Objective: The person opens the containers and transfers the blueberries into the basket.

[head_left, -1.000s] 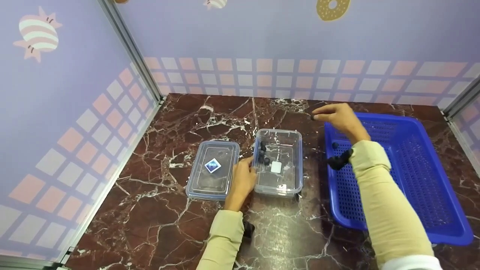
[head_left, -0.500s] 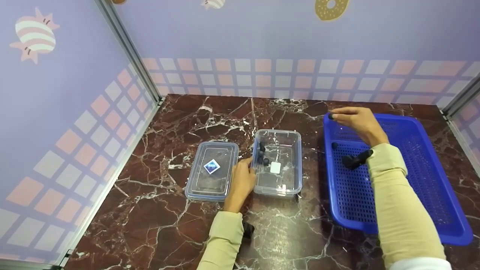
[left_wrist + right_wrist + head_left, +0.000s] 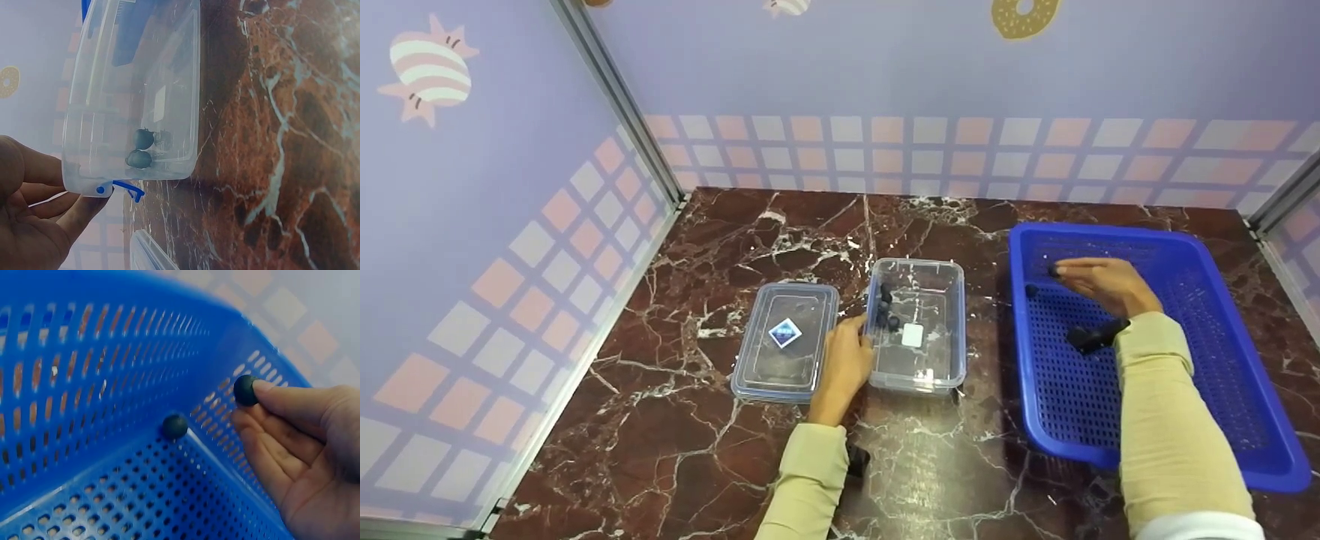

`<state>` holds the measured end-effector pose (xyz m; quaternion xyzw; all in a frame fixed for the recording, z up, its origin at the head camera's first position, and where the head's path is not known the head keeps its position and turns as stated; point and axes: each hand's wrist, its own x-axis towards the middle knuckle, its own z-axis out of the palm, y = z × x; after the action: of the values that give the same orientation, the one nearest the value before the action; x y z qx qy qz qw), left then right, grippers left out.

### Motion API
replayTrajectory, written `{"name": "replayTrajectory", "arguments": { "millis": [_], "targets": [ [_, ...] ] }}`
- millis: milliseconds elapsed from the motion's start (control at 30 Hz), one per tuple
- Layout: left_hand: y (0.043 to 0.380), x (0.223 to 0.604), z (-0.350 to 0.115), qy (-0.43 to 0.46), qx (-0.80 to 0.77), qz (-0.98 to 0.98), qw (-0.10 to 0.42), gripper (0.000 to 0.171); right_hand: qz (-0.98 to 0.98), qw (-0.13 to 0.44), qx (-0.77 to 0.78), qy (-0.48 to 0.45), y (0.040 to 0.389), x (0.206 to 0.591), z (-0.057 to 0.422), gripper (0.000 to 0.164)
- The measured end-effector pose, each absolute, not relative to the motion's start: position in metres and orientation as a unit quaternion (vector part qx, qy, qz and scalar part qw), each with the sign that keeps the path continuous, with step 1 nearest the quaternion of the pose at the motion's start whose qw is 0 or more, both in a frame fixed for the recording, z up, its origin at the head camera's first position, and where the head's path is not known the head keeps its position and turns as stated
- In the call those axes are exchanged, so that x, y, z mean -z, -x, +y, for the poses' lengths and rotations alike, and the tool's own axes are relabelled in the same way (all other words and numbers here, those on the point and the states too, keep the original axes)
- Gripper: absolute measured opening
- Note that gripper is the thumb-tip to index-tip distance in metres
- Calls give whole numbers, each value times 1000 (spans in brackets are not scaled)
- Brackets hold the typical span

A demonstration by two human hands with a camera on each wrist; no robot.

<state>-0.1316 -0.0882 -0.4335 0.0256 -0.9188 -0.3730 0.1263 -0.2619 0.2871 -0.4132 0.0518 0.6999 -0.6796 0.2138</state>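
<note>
My right hand [image 3: 1110, 285] pinches a dark round blueberry [image 3: 246, 390] between thumb and fingertips, inside the blue basket [image 3: 1022, 375] near its far left corner. Another blueberry [image 3: 175, 427] sits below it on the basket floor, in the corner. My left hand [image 3: 847, 360] holds the left edge of a clear plastic container [image 3: 958, 322]; its thumb and fingers close on the rim [image 3: 84, 185] beside a blue clip [image 3: 128, 189]. Several blueberries [image 3: 139, 159] lie inside the container along its left wall.
A clear lid [image 3: 765, 371] with a blue rim and a diamond sticker [image 3: 785, 332] lies left of the container. Patterned panels [image 3: 840, 82] wall the dark red marble-look table [image 3: 682, 435] at the back and sides.
My right hand has moved right and down with the blueberry, from beyond the basket's left rim to inside the basket. The left hand and the container have stayed in place.
</note>
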Motion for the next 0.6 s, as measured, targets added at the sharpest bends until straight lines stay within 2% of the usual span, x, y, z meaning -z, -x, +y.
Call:
{"name": "replayTrajectory", "arguments": {
  "millis": [100,367,467,600],
  "targets": [
    [132,433,-89,-25,372,-919,126,34,723,231,649,-46,261,418,290,52],
    [132,435,-89,-23,363,-922,134,33,773,250,579,-73,260,426,295,61],
    [132,435,-89,-21,357,-924,138,33,770,243,583,-89,260,428,294,57],
    [132,435,-88,-19,358,-923,140,33,751,236,608,-101,263,434,298,30]
  ]
}}
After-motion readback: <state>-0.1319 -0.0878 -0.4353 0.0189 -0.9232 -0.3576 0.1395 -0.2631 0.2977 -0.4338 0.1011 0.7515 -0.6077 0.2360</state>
